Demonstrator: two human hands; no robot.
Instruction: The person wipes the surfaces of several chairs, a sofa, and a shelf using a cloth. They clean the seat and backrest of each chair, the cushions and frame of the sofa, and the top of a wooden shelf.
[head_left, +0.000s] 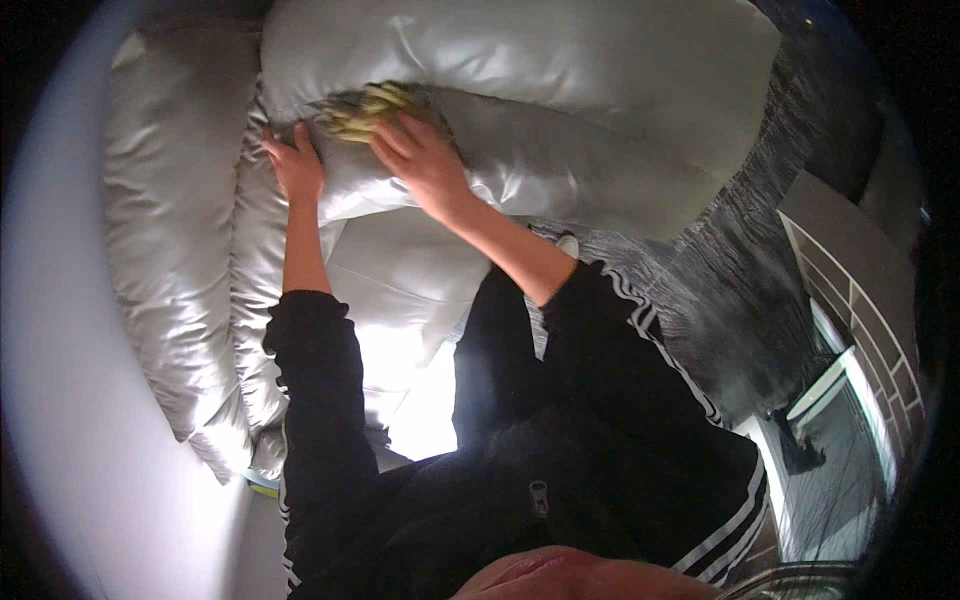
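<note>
A large silver-grey sofa [560, 55] with puffy, shiny upholstery fills the upper part of the view. My right hand [425, 168] reaches to its padded arm or side cushion, fingers on a crumpled yellow-green cloth [365, 112] that lies pressed against the surface. Part of the cloth is blurred. To the left of it, my left hand [298, 170] rests by the seam between two cushions, fingers apart, holding nothing.
A white wall [80, 380] runs along the left, behind the sofa's back cushion [170, 220]. Dark streaked flooring [720, 300] lies at the right. Farther right stands a pale shelf unit [850, 290] with several compartments. Bright light glares off the seat.
</note>
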